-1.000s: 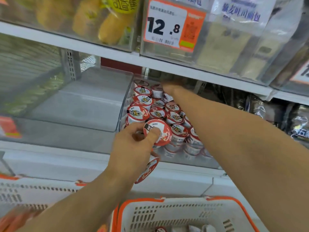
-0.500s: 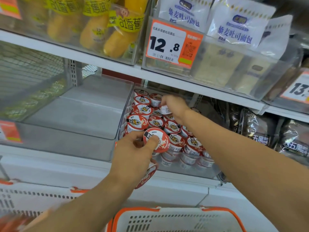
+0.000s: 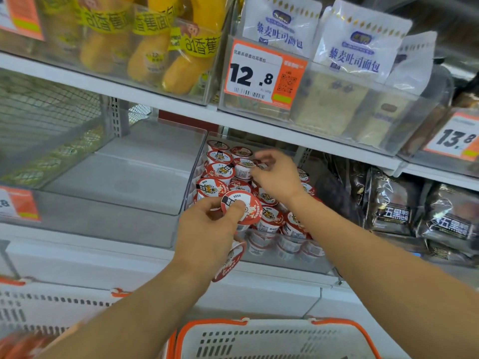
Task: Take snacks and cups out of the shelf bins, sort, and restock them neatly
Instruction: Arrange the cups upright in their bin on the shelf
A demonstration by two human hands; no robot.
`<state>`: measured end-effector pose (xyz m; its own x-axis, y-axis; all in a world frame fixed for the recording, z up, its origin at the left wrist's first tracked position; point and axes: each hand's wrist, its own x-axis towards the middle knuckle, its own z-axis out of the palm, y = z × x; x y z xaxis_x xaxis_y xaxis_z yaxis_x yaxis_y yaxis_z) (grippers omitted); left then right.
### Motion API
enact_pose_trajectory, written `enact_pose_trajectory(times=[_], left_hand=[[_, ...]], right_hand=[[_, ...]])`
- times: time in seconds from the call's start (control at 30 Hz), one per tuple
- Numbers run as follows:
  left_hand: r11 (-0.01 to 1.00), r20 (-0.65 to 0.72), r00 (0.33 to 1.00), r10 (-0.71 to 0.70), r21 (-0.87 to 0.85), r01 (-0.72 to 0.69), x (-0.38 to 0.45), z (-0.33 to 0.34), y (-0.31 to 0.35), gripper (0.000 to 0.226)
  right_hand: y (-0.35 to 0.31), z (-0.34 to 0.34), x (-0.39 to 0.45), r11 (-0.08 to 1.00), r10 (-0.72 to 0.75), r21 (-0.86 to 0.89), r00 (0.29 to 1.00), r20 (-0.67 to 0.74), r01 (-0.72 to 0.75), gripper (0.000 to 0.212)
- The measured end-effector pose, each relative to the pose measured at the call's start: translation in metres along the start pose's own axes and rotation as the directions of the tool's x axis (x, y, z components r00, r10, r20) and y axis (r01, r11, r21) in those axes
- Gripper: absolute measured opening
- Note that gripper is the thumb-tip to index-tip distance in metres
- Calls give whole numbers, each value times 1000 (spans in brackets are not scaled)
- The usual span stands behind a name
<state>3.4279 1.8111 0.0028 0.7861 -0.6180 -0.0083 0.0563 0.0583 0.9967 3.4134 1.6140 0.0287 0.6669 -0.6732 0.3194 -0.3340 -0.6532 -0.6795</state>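
A clear shelf bin [image 3: 321, 265] on the middle shelf holds several small red-and-white cups with tiger lids [image 3: 220, 172]. My left hand [image 3: 207, 234] grips two such cups in front of the bin: one under the thumb [image 3: 243, 208], lid facing me, and another [image 3: 229, 260] hanging below the palm. My right hand [image 3: 277, 174] reaches into the bin and pinches a small cup [image 3: 260, 164] near the back rows. The cups beneath that hand are hidden.
An empty clear bin [image 3: 116, 218] sits left of the cup bin. Dark snack bags [image 3: 394, 203] lie to the right. Above are banana-bread packs [image 3: 155, 47] and white toast bags [image 3: 357, 47] behind a 12.8 price tag [image 3: 261, 73]. White-and-orange baskets [image 3: 274, 338] stand below.
My right hand has pulled back from deep in the bin and now pinches a cup higher up. The view has tilted up. My left hand keeps its two cups.
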Motion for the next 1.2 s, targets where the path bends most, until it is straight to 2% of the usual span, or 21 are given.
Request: enact_pose_trajectory(times=[0.03,0.07,0.1,0.13,0.17,0.2,0.33,0.5,0.6,0.63,0.7,0.77,0.83,0.87,0.93,0.97,1.0,1.07,1.13,1.17,1.2], left_hand=[[1000,-2,1000,-2,-10,2,0,1,0,16],[1000,-2,1000,-3,-19,3,1,2,1,15],[1000,-1,1000,-4,-17,4,1,3,1,14],[1000,-3,1000,1,-7,-1,1,4,1,12],[1000,-12,1000,14,6,-14,1,6,0,9],[999,-24,999,37,22,-36,0,9,-2,9],[995,-87,993,85,63,-80,-4,23,-6,13],[989,-190,980,-68,-144,41,-3,26,4,8],[974,-122,985,-124,-203,97,3,24,11,10],[970,-84,987,-135,-214,114,3,25,14,17],[971,-45,991,-130,-209,117,5,27,17,27],[975,-55,995,-80,-212,67,7,28,20,25],[973,-93,996,-10,-230,-12,11,29,25,24],[971,-126,992,30,-233,-59,15,30,27,27],[969,-197,978,73,-217,-116,22,34,29,33],[971,-222,972,83,-203,-129,25,36,28,37],[972,-230,969,91,-192,-136,28,40,27,42],[978,-173,981,90,-171,-119,33,47,23,53],[992,-91,990,104,-62,-110,36,49,21,49],[986,-79,984,161,60,-157,38,46,19,40],[935,-68,957,282,241,-258,42,38,17,32]], right_hand=[[-5,-13,-12,999,-49,17,992,114,47,36],[-11,-28,-26,995,-91,67,949,302,74,48],[-14,-41,-40,987,-122,153,856,503,50,62],[-16,-53,-53,975,-162,223,746,646,19,72],[-18,-61,-65,960,-215,280,669,711,11,74],[-18,-63,-74,949,-254,313,651,715,28,68],[-12,-47,-85,918,-206,396,824,528,-24,43],[8,-29,-51,902,2,410,949,315,-138,38],[9,-11,-27,940,70,301,954,292,-161,42],[7,-8,-23,964,69,223,948,312,-143,43],[-2,-10,-25,999,34,-10,941,336,-33,44],[-12,-22,-36,992,-15,-120,967,253,47,41],[-14,-37,-54,997,-75,1,983,169,76,42],[-11,-44,-63,987,-128,123,970,205,104,46],[-11,-55,-82,926,-223,376,868,444,45,61],[-10,-58,-88,892,-272,451,813,514,13,69],[-8,-57,-91,874,-298,485,807,510,17,74],[-5,-50,-92,875,-274,476,898,344,84,70],[-5,-44,-87,884,-257,447,942,217,138,61],[-4,-41,-83,889,-273,429,939,211,162,58],[-2,-38,-80,909,-291,366,933,211,200,58]])
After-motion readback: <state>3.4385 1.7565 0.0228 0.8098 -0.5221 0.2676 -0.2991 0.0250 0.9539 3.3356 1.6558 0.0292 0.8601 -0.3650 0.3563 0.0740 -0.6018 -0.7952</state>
